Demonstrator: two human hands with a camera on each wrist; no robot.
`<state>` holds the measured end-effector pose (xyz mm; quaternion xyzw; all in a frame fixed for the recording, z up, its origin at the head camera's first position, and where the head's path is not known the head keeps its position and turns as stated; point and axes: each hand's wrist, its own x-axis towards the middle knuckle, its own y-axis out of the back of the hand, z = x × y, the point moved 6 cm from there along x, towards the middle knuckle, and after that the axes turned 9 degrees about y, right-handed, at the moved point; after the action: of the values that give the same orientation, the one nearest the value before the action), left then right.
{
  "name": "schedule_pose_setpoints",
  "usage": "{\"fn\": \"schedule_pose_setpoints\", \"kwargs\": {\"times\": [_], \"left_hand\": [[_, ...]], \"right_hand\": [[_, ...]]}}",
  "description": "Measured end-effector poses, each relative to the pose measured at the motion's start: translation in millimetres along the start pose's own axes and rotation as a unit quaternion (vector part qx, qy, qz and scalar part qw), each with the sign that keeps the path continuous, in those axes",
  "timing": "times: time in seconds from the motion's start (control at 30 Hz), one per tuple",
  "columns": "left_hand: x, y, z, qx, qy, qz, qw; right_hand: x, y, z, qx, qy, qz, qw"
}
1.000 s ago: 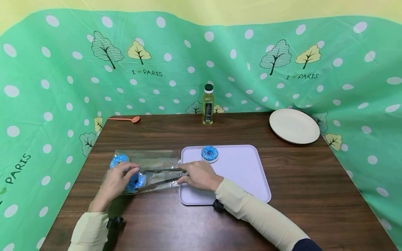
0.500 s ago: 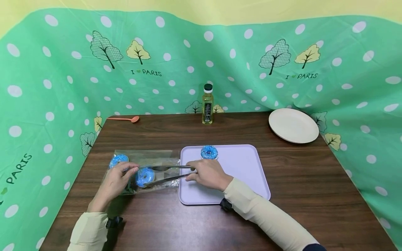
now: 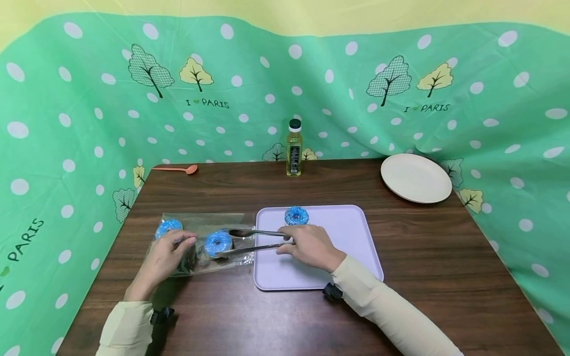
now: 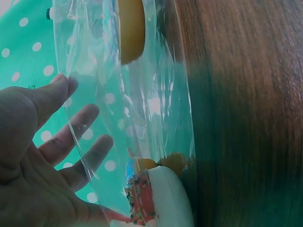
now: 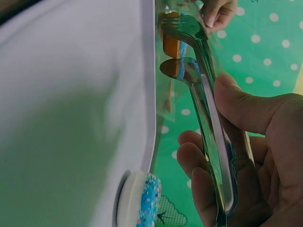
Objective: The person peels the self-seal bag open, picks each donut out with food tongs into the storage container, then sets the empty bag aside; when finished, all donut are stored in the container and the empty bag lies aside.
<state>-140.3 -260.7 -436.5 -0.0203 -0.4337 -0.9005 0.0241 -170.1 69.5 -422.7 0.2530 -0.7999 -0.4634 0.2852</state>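
Note:
A clear plastic bag lies on the table's left half, and my left hand pinches its upper film between thumb and forefinger. My right hand grips metal tongs, whose two tips reach into the bag on either side of a blue-iced donut. Another blue donut sits deeper in the bag, beside the left hand. A donut with red icing and sprinkles shows through the film in the left wrist view. On the lilac tray rests a blue sprinkled donut.
Behind the tray stands a bottle of yellow liquid with a black cap. A white plate is at the back right, an orange spoon at the back left. Polka-dot cloth hangs behind the table.
My right hand has moved right with the tongs, and the blue donut between the tips has slid right inside the bag, towards its mouth. The left hand has stayed put.

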Motion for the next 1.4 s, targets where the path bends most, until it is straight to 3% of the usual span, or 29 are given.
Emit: {"fn": "schedule_pose_setpoints", "kwargs": {"times": [0.83, 1.4], "left_hand": [[0.8, -0.5, -0.8, 0.004, 0.0, 0.0, 1.0], [0.7, 1.1, 0.2, 0.007, 0.001, 0.004, 1.0]], "right_hand": [[-47.3, 29.0, 31.9, -0.001, -0.096, 0.028, 0.995], [-78.9, 53.2, 51.5, -0.026, -0.113, 0.068, 0.991]]}}
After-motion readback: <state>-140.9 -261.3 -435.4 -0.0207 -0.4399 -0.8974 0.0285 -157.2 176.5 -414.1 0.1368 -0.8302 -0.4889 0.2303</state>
